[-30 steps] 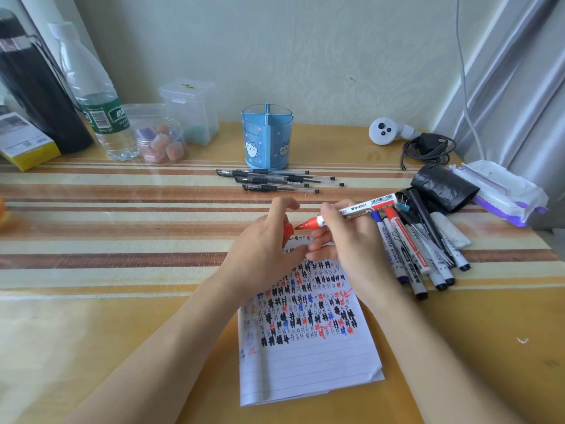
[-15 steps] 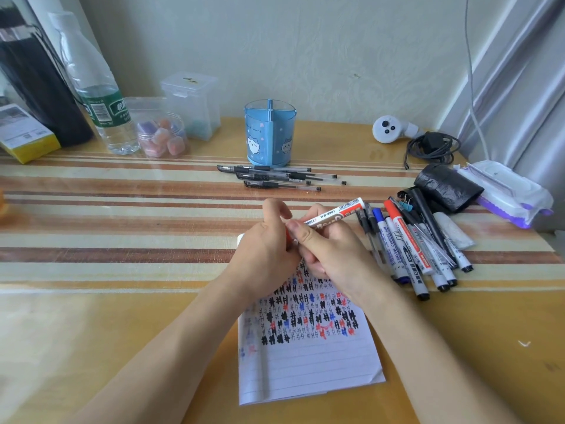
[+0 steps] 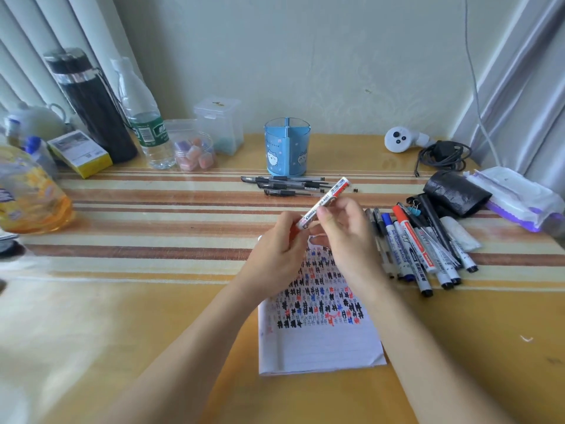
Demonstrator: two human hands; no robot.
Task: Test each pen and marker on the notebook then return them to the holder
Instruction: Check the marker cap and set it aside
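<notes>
Both hands meet above the top edge of the notebook (image 3: pixel 318 344), which lies flat on the table (image 3: pixel 153 301). The left hand (image 3: pixel 275 252) curls its fingers round the red end of the red marker (image 3: pixel 331 194); the right hand (image 3: pixel 347 237) pinches its white barrel between thumb and fingertips (the marker tilts, far end towards the blue holder (image 3: pixel 287 148)). Other markers (image 3: pixel 422 252) lie heaped just right of the notebook, thin pens (image 3: pixel 287 186) before the holder
</notes>
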